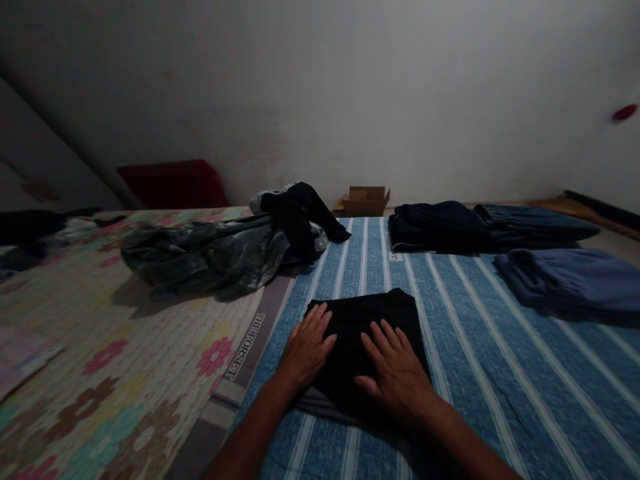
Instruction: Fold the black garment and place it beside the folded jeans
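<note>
A folded black garment (350,333) lies on the blue striped sheet (470,373) in front of me. My left hand (309,347) rests flat on its left side, fingers stretched out. On the right side of the garment my right hand (397,370) is also laid flat, with the fingers a little spread. Neither hand grips the cloth. Dark grey layers show under the garment's near left edge. My right hand and forearm cover part of its near right corner.
A grey-green crumpled garment (210,257) with a black piece (303,213) on it lies at back left, over the floral cover (165,333). Folded dark clothes (435,228) and a folded blue garment (575,280) sit at right. A cardboard box (367,200) stands beyond the far edge.
</note>
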Tool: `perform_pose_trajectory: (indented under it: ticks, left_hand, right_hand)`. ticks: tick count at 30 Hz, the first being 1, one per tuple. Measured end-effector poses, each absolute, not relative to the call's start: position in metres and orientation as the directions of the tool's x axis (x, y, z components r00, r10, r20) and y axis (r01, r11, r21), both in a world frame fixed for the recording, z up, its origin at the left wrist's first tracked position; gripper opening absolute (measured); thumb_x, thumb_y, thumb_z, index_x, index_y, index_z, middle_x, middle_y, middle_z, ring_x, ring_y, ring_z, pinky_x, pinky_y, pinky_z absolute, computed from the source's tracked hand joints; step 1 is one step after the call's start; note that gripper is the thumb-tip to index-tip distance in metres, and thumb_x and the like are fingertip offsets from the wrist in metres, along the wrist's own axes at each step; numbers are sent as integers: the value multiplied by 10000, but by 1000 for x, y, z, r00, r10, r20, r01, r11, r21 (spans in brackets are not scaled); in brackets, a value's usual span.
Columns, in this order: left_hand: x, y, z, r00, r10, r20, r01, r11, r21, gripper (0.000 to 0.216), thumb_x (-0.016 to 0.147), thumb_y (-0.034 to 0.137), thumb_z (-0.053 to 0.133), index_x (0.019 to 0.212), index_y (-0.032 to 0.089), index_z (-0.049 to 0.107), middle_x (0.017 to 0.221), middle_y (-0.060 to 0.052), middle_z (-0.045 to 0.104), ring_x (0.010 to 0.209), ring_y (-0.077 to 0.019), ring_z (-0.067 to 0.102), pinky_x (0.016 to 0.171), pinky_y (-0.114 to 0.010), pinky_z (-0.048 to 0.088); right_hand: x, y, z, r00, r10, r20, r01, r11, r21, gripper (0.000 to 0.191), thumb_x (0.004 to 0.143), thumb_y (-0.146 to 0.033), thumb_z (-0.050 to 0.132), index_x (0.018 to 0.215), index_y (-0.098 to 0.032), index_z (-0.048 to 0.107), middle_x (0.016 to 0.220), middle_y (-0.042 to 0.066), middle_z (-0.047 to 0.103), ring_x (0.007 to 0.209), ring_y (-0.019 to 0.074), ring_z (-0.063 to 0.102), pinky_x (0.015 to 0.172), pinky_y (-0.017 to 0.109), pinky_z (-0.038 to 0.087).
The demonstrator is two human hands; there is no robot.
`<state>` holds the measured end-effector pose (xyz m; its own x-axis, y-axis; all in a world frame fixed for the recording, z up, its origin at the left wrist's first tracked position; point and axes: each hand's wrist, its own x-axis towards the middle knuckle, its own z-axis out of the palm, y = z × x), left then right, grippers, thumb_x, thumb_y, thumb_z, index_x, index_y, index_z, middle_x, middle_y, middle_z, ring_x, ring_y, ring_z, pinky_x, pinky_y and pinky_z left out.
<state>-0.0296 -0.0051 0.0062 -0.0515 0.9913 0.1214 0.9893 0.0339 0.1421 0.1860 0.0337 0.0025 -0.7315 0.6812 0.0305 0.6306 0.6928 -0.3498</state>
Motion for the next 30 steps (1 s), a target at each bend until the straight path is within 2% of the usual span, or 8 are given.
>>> perform_pose_trajectory:
  ticks: [5,7,11,14,17,23,30]
  left_hand:
    - [-30,-8,12,-51,995,81,985,36,167,501,882,311,429,1356,154,386,1479,-111,312,1373,-219,233,1078,-433,280]
    - [-29,-9,16,-56,996,67,986,45,159,499,873,309,443,1349,169,392,1477,-115,313,1370,-230,243,1070,-472,277]
    - [-20,-2,32,-63,994,94,991,51,127,420,859,295,464,1260,172,490,1426,-138,395,1330,-268,320,1052,-540,263]
    - [-4,19,48,29,992,120,983,-50,174,377,853,273,475,1202,147,537,1333,-141,500,1251,-247,430,1041,-445,321]
    - [20,52,62,114,993,37,964,-119,239,316,854,235,460,1127,137,587,1174,-116,615,1108,-216,548,973,-342,394]
    - [61,122,58,149,985,-91,962,-123,243,203,811,234,496,906,193,670,935,-70,692,917,-213,628,787,-293,468]
    - [64,169,45,61,989,-134,971,-28,237,211,762,185,535,908,169,686,996,-106,683,973,-232,609,809,-310,449]
  right_hand:
    - [186,33,5,-731,681,35,627,691,-359,728,843,-633,424,1408,-178,361,1489,139,233,1382,325,106,1105,500,100]
    - [187,32,6,-731,681,41,624,691,-364,733,841,-633,428,1409,-174,358,1489,144,229,1382,325,104,1104,502,101]
    - [186,32,7,-732,680,50,617,692,-373,744,832,-639,439,1410,-177,357,1492,147,216,1383,326,94,1105,507,92]
    - [186,31,7,-725,686,58,617,685,-388,743,830,-634,446,1411,-179,355,1496,138,213,1385,322,76,1111,499,79]
    - [186,31,7,-728,682,70,605,686,-403,754,830,-630,447,1425,-183,323,1506,126,189,1386,322,61,1113,500,68]
    - [186,32,9,-730,678,86,580,680,-448,806,822,-624,467,1465,-225,189,1527,94,113,1388,316,33,1115,509,68]
    - [185,35,11,-736,675,48,571,658,-491,740,838,-611,446,1432,-193,300,1511,139,161,1384,323,17,1109,523,46]
